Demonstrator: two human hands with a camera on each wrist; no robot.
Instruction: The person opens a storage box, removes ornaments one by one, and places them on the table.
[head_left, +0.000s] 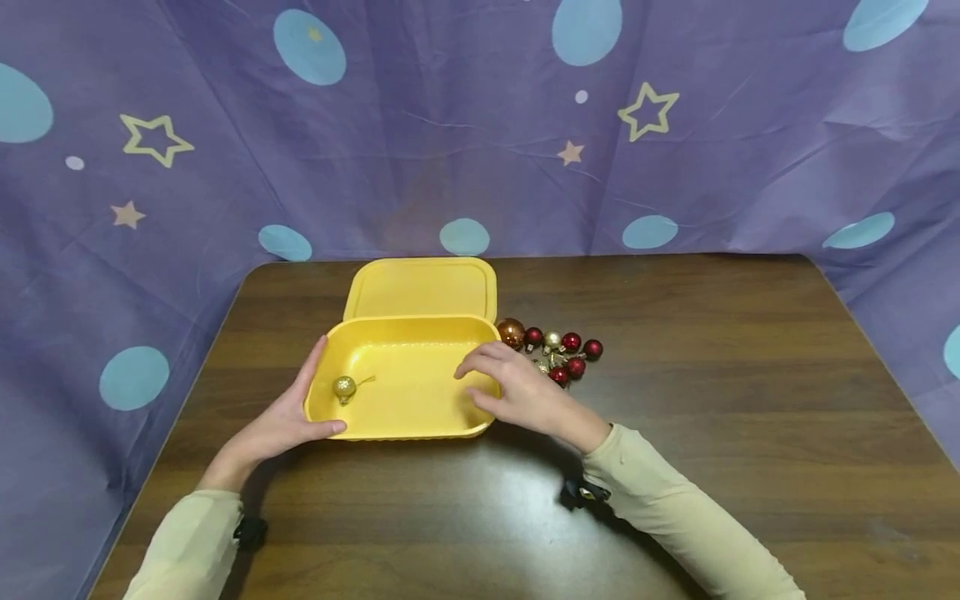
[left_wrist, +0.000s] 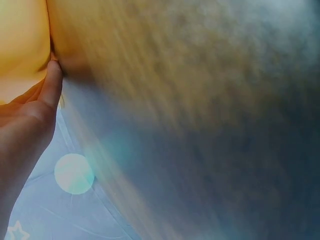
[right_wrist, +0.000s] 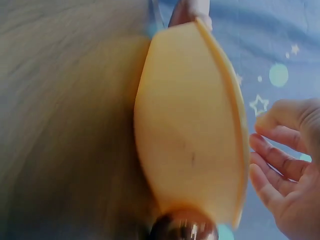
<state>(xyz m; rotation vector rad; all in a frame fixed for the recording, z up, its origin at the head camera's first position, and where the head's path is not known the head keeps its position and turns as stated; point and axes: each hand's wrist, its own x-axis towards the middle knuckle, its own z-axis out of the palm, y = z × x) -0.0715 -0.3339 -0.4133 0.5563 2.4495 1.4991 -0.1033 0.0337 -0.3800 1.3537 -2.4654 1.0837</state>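
A yellow plastic container (head_left: 405, 329) sits tilted on the table, its inside facing the head camera. My left hand (head_left: 281, 421) grips its left end, with the thumb at the front corner and the fingers along the outer wall. Inside, on the left, lies one gold glitter bauble (head_left: 344, 387) with a hanging loop. Above the container's right end hovers my right hand (head_left: 517, 392), fingers bent and spread from the thumb, nothing visible between them. In the right wrist view this hand (right_wrist: 287, 170) is beside the container's rim (right_wrist: 240, 120).
A yellow lid (head_left: 422, 289) lies behind the container. Just right of it are a copper bauble (head_left: 511, 333), several small red baubles (head_left: 592, 349) and a gold one (head_left: 552, 339), partly behind my right hand. The wooden table (head_left: 712, 375) meets a purple patterned curtain (head_left: 465, 125).
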